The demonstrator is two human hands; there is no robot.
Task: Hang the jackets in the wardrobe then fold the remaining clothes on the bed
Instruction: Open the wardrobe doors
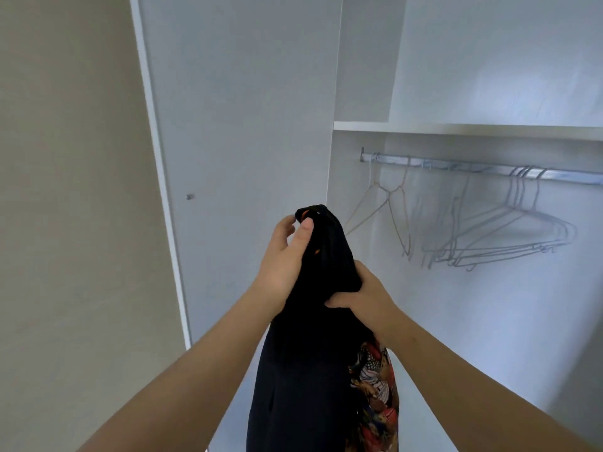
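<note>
Before wardrobe [456, 126], jacket [313, 337] in both hands [285, 259] [367, 296]

No writing, label, brand or number can be read. The multicoloured patterned fabric [375, 393] beside the black cloth jacket [310, 353] shows only blurred figures.

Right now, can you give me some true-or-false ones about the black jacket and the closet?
1. The left hand and the right hand both hold the black jacket. True.
2. Bare wire hangers hang on the rail. True.
3. The black jacket already hangs on the rail. False: it is in the hands, off the rail.
4. The closet is closed up. False: the wardrobe door stands open.
</note>
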